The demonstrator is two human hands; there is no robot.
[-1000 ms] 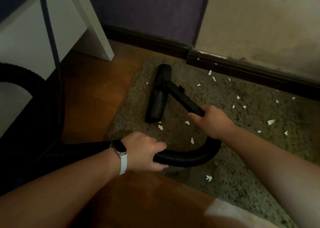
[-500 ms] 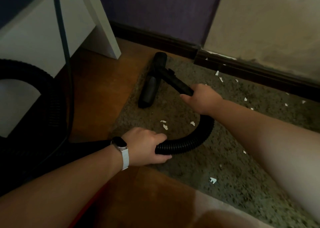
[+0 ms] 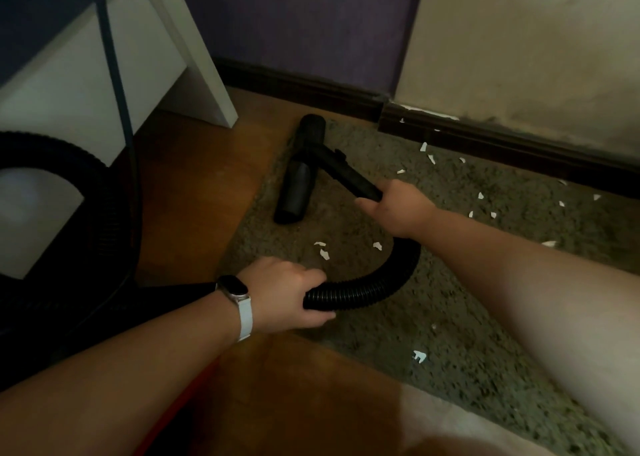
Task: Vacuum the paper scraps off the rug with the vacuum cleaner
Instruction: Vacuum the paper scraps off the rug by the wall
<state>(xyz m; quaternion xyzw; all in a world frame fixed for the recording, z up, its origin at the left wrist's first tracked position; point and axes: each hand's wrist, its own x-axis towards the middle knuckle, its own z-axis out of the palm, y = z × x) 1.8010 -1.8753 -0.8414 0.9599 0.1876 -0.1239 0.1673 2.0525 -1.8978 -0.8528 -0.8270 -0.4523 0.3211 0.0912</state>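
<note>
Both hands on the vacuum; nozzle sits at rug's left edge, scraps mostly off to the rt.

Rt hand (image 3: 398, 207) is wrapped round the rigid tube (image 3: 346, 175), fingers curled tight, & is the nearer one to the nozzle (image 3: 301, 171). Lt hand (image 3: 287, 292), w/ a watch (image 3: 235, 287) on the wrist, grips the ribbed hose (image 3: 367, 289), which bows out btwn the two hands. Nozzle lies flat on the rug (image 3: 485, 317) ahead & left of the rt hand, long axis running roughly away from the person, far end near the wall. Closest scraps (image 3: 323, 253) lie btwn nozzle and lt hand, just inside the hose loop; more sit near the wall (image 3: 427, 152) and further rt (image 3: 481, 195), one near the front edge (image 3: 419, 355). Likely next sweep: rt hand drags the nozzle broadside to the rt, or back toward the body.
</note>
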